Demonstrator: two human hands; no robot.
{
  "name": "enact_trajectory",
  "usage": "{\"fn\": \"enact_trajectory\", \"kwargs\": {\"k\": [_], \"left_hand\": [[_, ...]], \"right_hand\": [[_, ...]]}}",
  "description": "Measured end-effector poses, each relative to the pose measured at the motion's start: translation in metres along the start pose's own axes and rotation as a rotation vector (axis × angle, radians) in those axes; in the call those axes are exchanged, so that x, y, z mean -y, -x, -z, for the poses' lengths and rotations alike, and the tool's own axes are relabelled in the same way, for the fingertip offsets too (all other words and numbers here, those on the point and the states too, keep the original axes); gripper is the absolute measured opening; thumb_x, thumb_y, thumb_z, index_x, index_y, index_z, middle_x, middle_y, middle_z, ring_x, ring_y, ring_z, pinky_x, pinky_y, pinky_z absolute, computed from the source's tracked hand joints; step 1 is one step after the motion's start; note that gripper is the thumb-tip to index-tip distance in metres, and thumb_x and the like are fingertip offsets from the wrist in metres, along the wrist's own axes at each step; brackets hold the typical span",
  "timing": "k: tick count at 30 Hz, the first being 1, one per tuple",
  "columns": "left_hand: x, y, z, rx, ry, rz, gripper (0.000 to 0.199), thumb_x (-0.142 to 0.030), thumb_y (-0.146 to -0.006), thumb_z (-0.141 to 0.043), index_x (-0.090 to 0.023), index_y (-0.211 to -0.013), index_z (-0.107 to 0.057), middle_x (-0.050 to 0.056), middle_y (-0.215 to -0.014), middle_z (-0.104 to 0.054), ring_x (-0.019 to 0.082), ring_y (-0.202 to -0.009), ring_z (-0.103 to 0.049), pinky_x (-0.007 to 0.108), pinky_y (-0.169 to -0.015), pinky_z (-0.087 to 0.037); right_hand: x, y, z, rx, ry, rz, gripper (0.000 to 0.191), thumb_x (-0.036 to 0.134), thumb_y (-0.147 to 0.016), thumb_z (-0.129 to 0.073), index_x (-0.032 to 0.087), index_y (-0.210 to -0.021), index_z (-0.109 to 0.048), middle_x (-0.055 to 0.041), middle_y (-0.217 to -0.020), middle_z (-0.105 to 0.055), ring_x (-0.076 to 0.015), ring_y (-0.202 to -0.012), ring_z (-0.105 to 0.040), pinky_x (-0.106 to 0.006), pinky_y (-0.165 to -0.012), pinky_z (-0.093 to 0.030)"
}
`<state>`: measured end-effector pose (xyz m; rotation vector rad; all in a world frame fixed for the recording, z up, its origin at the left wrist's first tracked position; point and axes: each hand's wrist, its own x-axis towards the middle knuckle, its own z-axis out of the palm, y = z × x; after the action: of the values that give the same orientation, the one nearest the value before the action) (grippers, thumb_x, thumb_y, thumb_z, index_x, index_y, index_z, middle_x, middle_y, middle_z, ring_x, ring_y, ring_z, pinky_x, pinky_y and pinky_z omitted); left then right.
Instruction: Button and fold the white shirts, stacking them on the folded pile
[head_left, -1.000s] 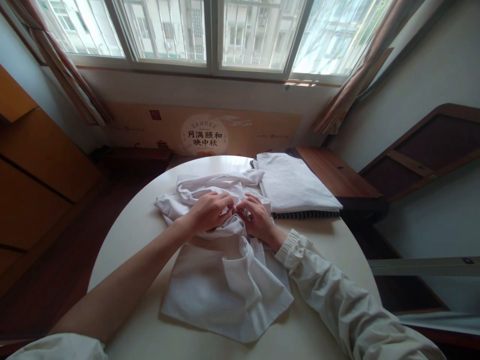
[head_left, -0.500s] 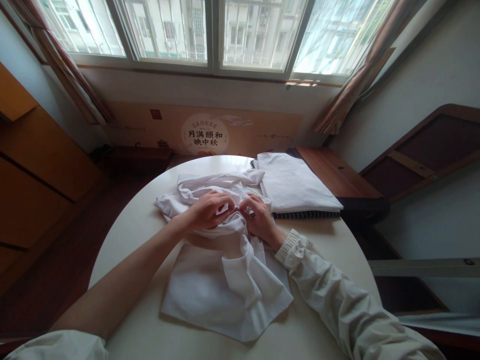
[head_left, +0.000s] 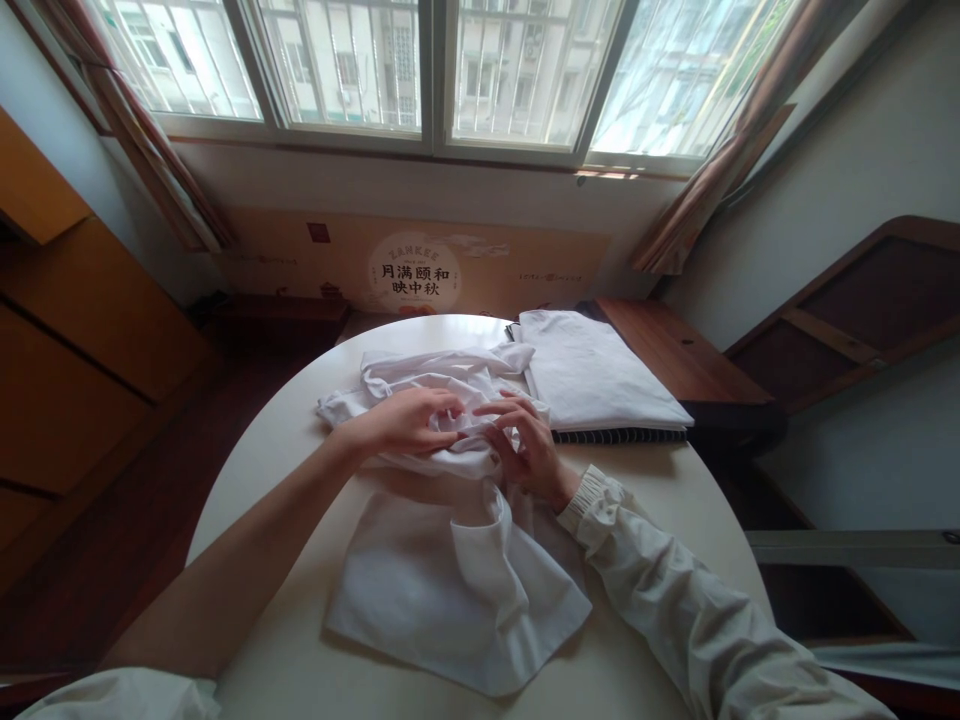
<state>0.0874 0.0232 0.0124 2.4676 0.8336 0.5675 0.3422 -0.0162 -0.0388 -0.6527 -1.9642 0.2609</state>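
A crumpled white garment [head_left: 510,585], which looks like a shirt, lies spread on the round table, its lower part flat towards me and its upper part bunched. My left hand [head_left: 409,425] is at the bunched part, thumb and fingers bent around a fold of the cloth. Just to its right, my right hand [head_left: 525,440] has its fingers curled at the same fold, the index finger reaching towards the left hand. The fingertips of the two hands are a small gap apart. Exactly what lies under the right fingertips is partly hidden.
Folded white cloth [head_left: 600,370] lies on a dark striped item [head_left: 622,436] at the table's back right. The round white table [head_left: 262,480] stands before a window. A wooden cabinet [head_left: 675,350] is behind it on the right.
The fingertips of both hands, close together on the cloth before, have moved slightly apart. My right index finger has straightened somewhat. The whole view has shifted a little.
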Motion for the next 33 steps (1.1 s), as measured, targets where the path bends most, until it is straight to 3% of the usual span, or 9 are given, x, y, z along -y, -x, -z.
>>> {"fn": "enact_trajectory", "kwargs": {"k": [5,8,11,17,20,23,26,28,33], "left_hand": [[-0.003,0.002,0.017,0.037,0.045,0.014,0.037,-0.038,-0.08,-0.081,-0.022,-0.112,-0.072,0.007,-0.112,-0.072,0.023,-0.098,-0.068,0.031,-0.083,-0.055],[-0.004,0.004,0.025,0.135,0.131,0.078,0.023,-0.044,-0.088,-0.073,-0.021,-0.093,-0.072,0.004,-0.09,-0.071,0.019,-0.078,-0.064,0.027,-0.068,-0.05],[-0.007,0.003,0.027,0.199,0.2,0.16,0.045,-0.054,-0.1,-0.056,-0.019,-0.071,-0.063,0.0,-0.064,-0.058,0.014,-0.057,-0.048,0.028,-0.054,-0.036],[-0.021,0.002,0.031,0.038,0.125,0.244,0.061,-0.068,-0.099,-0.051,-0.019,-0.064,-0.049,-0.002,-0.059,-0.046,0.012,-0.058,-0.038,0.028,-0.054,-0.025],[-0.028,0.004,0.036,0.02,-0.022,0.157,0.058,-0.066,-0.088,-0.069,-0.018,-0.062,-0.048,-0.004,-0.058,-0.043,0.011,-0.058,-0.034,0.028,-0.056,-0.021],[-0.028,0.006,0.039,-0.002,-0.229,0.037,0.051,-0.056,-0.09,-0.072,-0.018,-0.062,-0.052,-0.003,-0.057,-0.047,0.011,-0.056,-0.033,0.029,-0.059,-0.021],[-0.022,0.006,0.038,-0.065,-0.414,-0.077,0.051,-0.053,-0.096,-0.067,-0.019,-0.061,-0.054,-0.001,-0.056,-0.052,0.013,-0.054,-0.037,0.031,-0.061,-0.025],[-0.018,0.005,0.037,-0.109,-0.463,-0.148,0.052,-0.054,-0.1,-0.063,-0.02,-0.061,-0.056,0.0,-0.057,-0.055,0.014,-0.054,-0.042,0.031,-0.064,-0.03],[-0.035,0.003,0.03,-0.076,-0.371,-0.287,0.047,-0.048,-0.102,-0.062,-0.021,-0.063,-0.062,0.001,-0.063,-0.064,0.015,-0.062,-0.056,0.032,-0.078,-0.043]], "right_hand": [[0.002,-0.003,-0.006,-0.114,-0.049,-0.087,0.011,0.025,-0.099,-0.066,0.029,-0.096,-0.056,-0.0009,-0.094,-0.075,-0.0241,-0.09,-0.072,-0.059,-0.113,-0.05],[0.0,-0.007,-0.01,-0.242,-0.052,-0.206,0.011,0.03,-0.101,-0.065,0.028,-0.095,-0.057,-0.0019,-0.093,-0.071,-0.024,-0.094,-0.071,-0.051,-0.105,-0.054],[-0.001,-0.013,-0.011,-0.379,-0.049,-0.363,0.017,0.036,-0.1,-0.066,0.026,-0.091,-0.057,-0.0036,-0.095,-0.07,-0.024,-0.099,-0.069,-0.042,-0.093,-0.056],[0.0,-0.029,-0.006,-0.492,-0.202,-0.654,0.029,0.044,-0.092,-0.074,0.024,-0.084,-0.055,0.0017,-0.079,-0.062,-0.0155,-0.073,-0.059,-0.029,-0.069,-0.049],[0.005,-0.036,0.002,-0.365,-0.373,-0.74,0.035,0.047,-0.085,-0.08,0.024,-0.096,-0.056,0.0044,-0.076,-0.061,-0.0138,-0.065,-0.054,-0.026,-0.06,-0.043],[0.011,-0.042,0.014,0.044,-0.443,-0.77,0.043,0.052,-0.082,-0.083,0.023,-0.107,-0.064,0.0042,-0.072,-0.062,-0.0143,-0.062,-0.053,-0.026,-0.056,-0.039],[0.01,-0.043,0.021,0.362,-0.399,-0.723,0.04,0.057,-0.084,-0.081,0.018,-0.087,-0.072,0.001,-0.07,-0.063,-0.0146,-0.064,-0.053,-0.027,-0.057,-0.037],[0.006,-0.043,0.021,0.331,-0.369,-0.717,0.043,0.059,-0.087,-0.077,0.017,-0.079,-0.073,-0.0004,-0.071,-0.064,-0.0143,-0.065,-0.052,-0.027,-0.058,-0.036],[0.003,-0.044,0.017,-0.069,-0.341,-0.804,0.041,0.058,-0.084,-0.08,0.017,-0.083,-0.075,-0.0016,-0.075,-0.067,-0.0152,-0.066,-0.053,-0.028,-0.059,-0.039]]}}
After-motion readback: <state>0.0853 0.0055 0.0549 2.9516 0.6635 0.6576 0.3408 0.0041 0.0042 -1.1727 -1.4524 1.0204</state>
